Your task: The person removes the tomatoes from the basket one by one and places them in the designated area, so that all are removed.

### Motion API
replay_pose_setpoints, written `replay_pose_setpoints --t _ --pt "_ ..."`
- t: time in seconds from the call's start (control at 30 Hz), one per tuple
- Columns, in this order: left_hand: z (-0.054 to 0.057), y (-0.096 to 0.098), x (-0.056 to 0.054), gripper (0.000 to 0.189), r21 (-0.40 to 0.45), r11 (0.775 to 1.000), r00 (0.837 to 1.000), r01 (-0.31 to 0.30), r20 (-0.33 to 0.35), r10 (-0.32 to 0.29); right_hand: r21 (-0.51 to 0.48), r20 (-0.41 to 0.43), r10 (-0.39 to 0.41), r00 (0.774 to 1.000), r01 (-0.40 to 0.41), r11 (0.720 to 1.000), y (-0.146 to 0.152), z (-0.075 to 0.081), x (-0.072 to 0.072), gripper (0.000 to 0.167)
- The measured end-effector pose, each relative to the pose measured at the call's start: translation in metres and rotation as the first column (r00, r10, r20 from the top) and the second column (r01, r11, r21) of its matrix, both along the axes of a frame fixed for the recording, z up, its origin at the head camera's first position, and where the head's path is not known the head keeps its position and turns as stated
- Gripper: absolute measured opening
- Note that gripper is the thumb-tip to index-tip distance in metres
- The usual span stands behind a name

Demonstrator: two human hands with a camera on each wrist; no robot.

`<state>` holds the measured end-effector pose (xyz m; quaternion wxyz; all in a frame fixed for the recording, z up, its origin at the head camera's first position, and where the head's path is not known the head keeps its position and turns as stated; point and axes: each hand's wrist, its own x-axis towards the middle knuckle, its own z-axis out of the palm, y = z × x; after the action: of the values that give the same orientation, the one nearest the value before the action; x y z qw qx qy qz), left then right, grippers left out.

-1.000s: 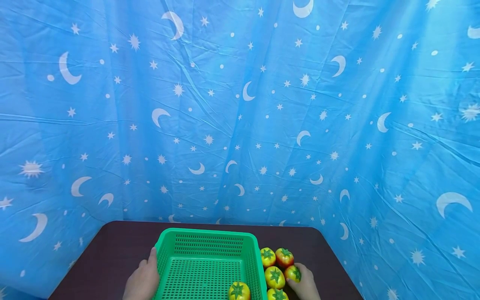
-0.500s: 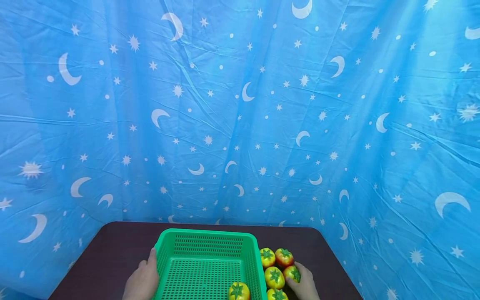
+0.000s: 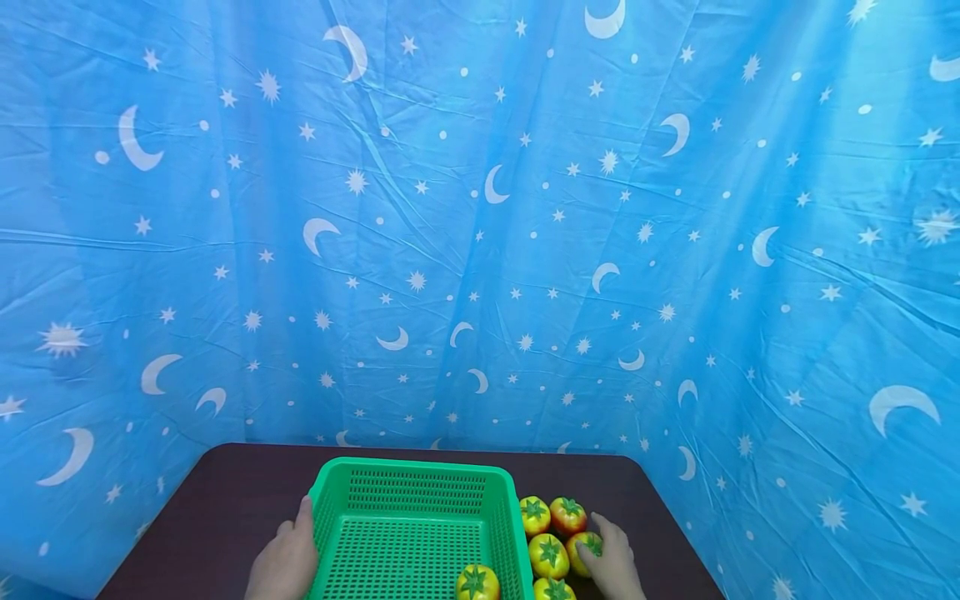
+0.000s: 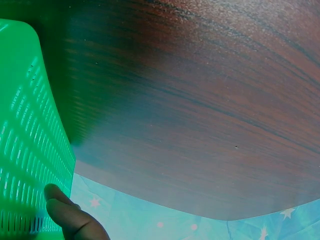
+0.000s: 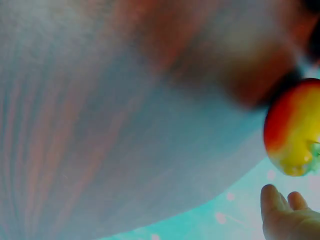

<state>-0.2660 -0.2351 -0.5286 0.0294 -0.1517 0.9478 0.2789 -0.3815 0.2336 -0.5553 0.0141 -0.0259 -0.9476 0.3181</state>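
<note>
A green plastic basket (image 3: 420, 464) stands on the dark table, one yellow tomato (image 3: 477, 582) inside at its near right. The left hand (image 3: 285, 554) rests its fairly straight fingers against the basket's left wall; in the left wrist view its fingertips (image 4: 51, 191) touch the slotted side. Right of the basket sit several yellow and red tomatoes close together. Around the rightmost one (image 3: 584, 553) the right hand (image 3: 615, 560) is spread, thumb and fingers loosely apart. In the right wrist view, fingers (image 5: 270, 200) stand apart from a red-yellow tomato (image 5: 290, 132).
The dark brown table (image 3: 225, 517) has a rounded far edge. Behind it and to both sides hangs a blue curtain (image 3: 450, 250) with white moons and stars. Other tomatoes (image 3: 549, 556) sit against the basket's right wall, and a redder one (image 3: 568, 516) is behind them.
The right hand, earlier holding the rightmost tomato, has loosened and spread its fingers and shifted slightly right. That tomato slid slightly left toward the others. The left hand and basket stayed still.
</note>
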Motion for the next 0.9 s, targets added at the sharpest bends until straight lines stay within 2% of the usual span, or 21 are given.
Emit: replay_pose_setpoints --t 0.23,0.33,0.5,0.73,0.9 --pt "-0.002 -0.001 -0.001 0.058 -0.004 1.0 1.0 0.006 -0.001 -0.006 0.024 -0.111 0.034 0.993 -0.032 0.999 -0.013 0.024 -0.001 0.059" --pt "-0.003 -0.002 -0.001 0.058 -0.008 1.0 1.0 0.008 -0.004 -0.008 0.03 -0.162 0.085 0.983 -0.081 0.996 -0.022 0.036 0.001 0.059" --pt "-0.003 -0.001 0.0 0.059 -0.012 1.0 1.0 0.007 -0.009 -0.007 -0.011 -0.218 0.171 0.961 -0.178 0.984 -0.044 0.06 0.009 0.058" --pt "-0.002 -0.001 -0.001 0.058 -0.027 1.0 1.0 -0.004 -0.006 0.004 -0.043 -0.249 0.308 0.918 -0.328 0.944 -0.078 0.085 0.015 0.058" --pt "-0.002 0.0 -0.002 0.058 -0.026 1.0 1.0 -0.008 -0.008 0.008 -0.049 -0.258 0.417 0.872 -0.443 0.895 -0.102 0.098 0.016 0.059"
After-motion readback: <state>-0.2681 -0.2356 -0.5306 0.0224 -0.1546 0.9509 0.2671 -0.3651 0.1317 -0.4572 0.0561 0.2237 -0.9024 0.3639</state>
